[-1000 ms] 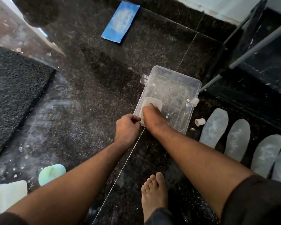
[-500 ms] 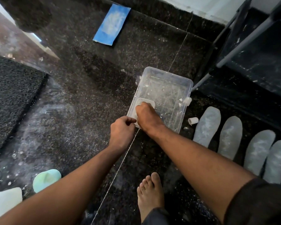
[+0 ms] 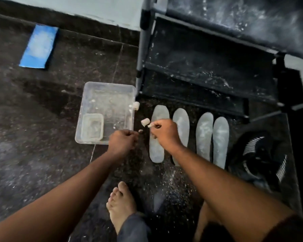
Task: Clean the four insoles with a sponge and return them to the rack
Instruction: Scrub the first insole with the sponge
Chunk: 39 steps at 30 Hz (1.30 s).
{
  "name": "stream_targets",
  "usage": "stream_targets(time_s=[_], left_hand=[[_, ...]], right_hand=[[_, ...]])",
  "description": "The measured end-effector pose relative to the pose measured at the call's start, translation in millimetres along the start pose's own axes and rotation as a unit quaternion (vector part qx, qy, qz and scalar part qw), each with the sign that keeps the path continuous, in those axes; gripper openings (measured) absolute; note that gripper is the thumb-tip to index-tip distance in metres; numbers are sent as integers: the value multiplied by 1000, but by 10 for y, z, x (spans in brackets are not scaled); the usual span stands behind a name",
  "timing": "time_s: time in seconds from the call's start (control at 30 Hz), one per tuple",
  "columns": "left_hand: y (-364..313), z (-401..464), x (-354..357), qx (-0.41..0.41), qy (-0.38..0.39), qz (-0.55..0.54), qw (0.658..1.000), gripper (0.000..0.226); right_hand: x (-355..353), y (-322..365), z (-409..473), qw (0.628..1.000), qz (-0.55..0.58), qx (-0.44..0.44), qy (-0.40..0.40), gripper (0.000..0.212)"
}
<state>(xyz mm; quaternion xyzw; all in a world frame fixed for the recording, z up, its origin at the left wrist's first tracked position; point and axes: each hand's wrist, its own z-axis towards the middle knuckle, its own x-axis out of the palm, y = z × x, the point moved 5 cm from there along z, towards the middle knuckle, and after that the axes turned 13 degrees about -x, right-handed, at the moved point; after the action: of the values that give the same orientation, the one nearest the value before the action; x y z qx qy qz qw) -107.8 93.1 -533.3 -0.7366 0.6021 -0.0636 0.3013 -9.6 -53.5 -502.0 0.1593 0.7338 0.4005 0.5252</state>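
Four pale grey insoles lie side by side on the dark floor in front of the black rack: insole one, insole two, insole three and insole four. My right hand hovers over the leftmost insole, its fingers pinched on a small white piece. My left hand is a closed fist by the near right corner of the clear tub. A pale rectangular block, sponge or small tray, lies in the tub's near left corner.
A small white cylinder lies between tub and insoles, another by the tub's right wall. A blue pad lies far left near the wall. A black fan is at right. My bare foot is below the hands.
My right hand left the block in the tub and moved right over the leftmost insole. My left hand shifted right along the tub's near edge. The view swung right toward the rack.
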Motion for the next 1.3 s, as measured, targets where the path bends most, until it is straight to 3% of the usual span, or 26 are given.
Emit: stream_targets(time_s=[0.07, 0.17, 0.5, 0.9, 1.03, 1.2, 1.3], left_hand=[[-29, -11, 227, -29, 38, -34, 998, 22], [-56, 13, 451, -53, 74, -51, 995, 19], [-44, 324, 745, -66, 47, -9, 997, 27], [-46, 450, 876, -70, -13, -13, 997, 24], [3, 496, 903, -85, -20, -10, 996, 16], [189, 925, 982, -67, -15, 36, 997, 32], [120, 765, 947, -69, -54, 23, 996, 20]], right_hand=[[-154, -281, -115, 998, 38, 53, -16, 10], [-254, -656, -190, 991, 76, 109, -33, 14], [-48, -1169, -86, 962, 90, 257, -35, 12], [195, -1369, 31, 953, 68, 291, -44, 11], [312, -1530, 67, 954, 60, 291, -37, 19], [138, -1280, 17, 947, 127, 292, -42, 7], [75, -1231, -40, 941, 170, 288, -49, 4]])
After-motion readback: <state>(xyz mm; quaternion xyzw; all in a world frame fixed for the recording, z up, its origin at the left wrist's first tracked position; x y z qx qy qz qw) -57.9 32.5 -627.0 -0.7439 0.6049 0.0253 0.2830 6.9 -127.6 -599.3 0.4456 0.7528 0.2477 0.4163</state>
